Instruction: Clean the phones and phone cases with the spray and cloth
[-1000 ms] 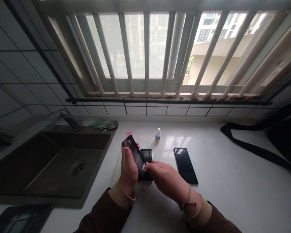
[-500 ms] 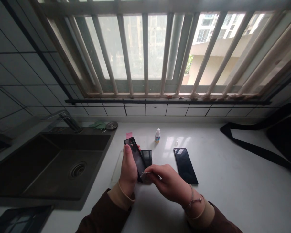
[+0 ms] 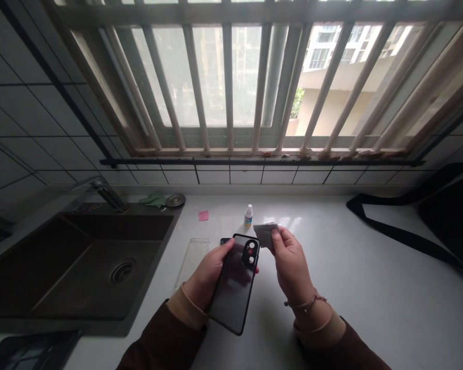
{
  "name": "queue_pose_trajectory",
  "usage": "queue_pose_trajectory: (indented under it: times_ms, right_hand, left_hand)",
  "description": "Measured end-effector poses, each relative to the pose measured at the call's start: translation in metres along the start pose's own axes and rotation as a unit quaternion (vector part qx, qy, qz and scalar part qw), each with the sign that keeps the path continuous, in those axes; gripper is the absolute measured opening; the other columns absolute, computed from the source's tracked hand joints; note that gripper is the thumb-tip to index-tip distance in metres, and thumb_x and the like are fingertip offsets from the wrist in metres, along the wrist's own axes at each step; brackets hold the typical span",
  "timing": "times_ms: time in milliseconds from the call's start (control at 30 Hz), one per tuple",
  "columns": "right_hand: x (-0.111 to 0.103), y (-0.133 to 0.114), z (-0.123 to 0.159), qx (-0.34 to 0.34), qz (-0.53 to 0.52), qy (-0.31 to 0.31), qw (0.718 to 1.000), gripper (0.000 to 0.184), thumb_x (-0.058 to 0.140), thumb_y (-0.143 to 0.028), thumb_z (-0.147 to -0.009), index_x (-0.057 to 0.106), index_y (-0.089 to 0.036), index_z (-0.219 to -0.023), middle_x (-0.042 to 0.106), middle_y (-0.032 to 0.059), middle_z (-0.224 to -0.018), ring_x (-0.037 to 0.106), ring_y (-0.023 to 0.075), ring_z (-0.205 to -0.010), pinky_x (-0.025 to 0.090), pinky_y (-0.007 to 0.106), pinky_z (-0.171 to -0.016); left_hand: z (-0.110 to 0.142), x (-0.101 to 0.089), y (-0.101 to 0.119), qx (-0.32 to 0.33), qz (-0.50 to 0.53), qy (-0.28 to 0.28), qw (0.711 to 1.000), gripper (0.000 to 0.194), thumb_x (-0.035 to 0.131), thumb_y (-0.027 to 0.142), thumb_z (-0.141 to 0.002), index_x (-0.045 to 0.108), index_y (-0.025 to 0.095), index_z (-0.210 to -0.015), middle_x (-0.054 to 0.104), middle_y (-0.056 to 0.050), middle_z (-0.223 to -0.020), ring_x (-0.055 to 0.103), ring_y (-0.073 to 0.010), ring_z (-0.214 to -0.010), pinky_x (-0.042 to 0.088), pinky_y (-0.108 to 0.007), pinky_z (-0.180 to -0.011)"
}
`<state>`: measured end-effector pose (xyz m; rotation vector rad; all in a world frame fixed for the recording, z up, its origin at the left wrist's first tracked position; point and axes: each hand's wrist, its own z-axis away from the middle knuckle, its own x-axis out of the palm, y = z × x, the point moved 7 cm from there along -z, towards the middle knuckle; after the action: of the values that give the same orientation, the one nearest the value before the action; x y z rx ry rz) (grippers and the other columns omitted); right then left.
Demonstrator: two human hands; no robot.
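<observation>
My left hand (image 3: 208, 272) grips a dark translucent phone case (image 3: 235, 285) by its left edge, held flat above the counter with the camera cut-outs at its top right. Beside the case's upper right corner, my right hand (image 3: 289, 262) pinches a small grey cloth or wipe (image 3: 264, 232) between thumb and fingers. A dark phone (image 3: 224, 241) lies on the counter, almost wholly hidden behind the case. A clear case (image 3: 193, 257) lies flat to the left of my left hand.
A small white dropper bottle (image 3: 248, 216) and a pink sticky note (image 3: 203, 215) stand near the tiled wall. The dark sink (image 3: 81, 262) with its tap (image 3: 108, 192) is on the left. A black bag strap (image 3: 401, 234) runs along the right.
My left hand turned the dark case from edge-on to flat and lowered it. My right hand lifted up and right with the cloth. The phone on the right is now hidden.
</observation>
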<state>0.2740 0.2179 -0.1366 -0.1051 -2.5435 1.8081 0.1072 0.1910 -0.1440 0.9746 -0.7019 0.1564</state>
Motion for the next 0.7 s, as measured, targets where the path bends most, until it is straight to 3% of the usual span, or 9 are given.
queue_pose_trajectory:
  times_ms: [133, 267, 433, 700]
  right_hand:
    - [0.018, 0.003, 0.004, 0.094, -0.112, -0.052, 0.988, 0.042, 0.051, -0.055, -0.107, 0.068, -0.02, -0.122, 0.077, 0.0105, -0.114, 0.075, 0.0235, -0.098, 0.061, 0.039, -0.092]
    - [0.03, -0.005, 0.008, 0.102, -0.112, -0.112, 0.982, 0.039, 0.051, -0.052, -0.108, 0.068, -0.02, -0.122, 0.078, 0.009, -0.112, 0.074, 0.0243, -0.101, 0.06, 0.038, -0.092]
    - [0.029, -0.003, 0.009, 0.115, -0.159, -0.107, 0.975, 0.034, 0.056, -0.05, -0.107, 0.069, -0.021, -0.118, 0.077, 0.0078, -0.106, 0.073, 0.0219, -0.093, 0.061, 0.035, -0.085]
    - [0.024, -0.007, 0.008, 0.092, -0.194, -0.066, 0.974, 0.031, 0.059, -0.048, -0.106, 0.07, -0.023, -0.12, 0.077, 0.0083, -0.118, 0.073, 0.0237, -0.108, 0.06, 0.043, -0.102]
  left_hand:
    - [0.006, 0.005, -0.005, -0.015, -0.109, -0.008, 0.994, 0.045, 0.063, 0.054, -0.096, 0.078, 0.012, -0.099, 0.079, -0.018, -0.083, 0.075, -0.027, -0.064, 0.056, -0.031, -0.054]
    - [0.005, 0.004, -0.001, 0.017, -0.14, 0.016, 0.99, 0.038, 0.068, 0.051, -0.094, 0.076, 0.013, -0.096, 0.078, -0.013, -0.079, 0.072, -0.0227, -0.058, 0.055, -0.029, -0.049]
    - [0.003, 0.007, 0.0, 0.017, -0.131, 0.006, 0.991, 0.042, 0.066, 0.054, -0.095, 0.073, 0.014, -0.089, 0.074, -0.011, -0.073, 0.071, -0.0216, -0.058, 0.051, -0.026, -0.05]
    - [0.0, -0.005, 0.006, 0.052, -0.126, 0.073, 0.988, 0.04, 0.067, 0.053, -0.094, 0.072, 0.013, -0.088, 0.072, -0.008, -0.067, 0.065, -0.0173, -0.052, 0.051, -0.026, -0.052]
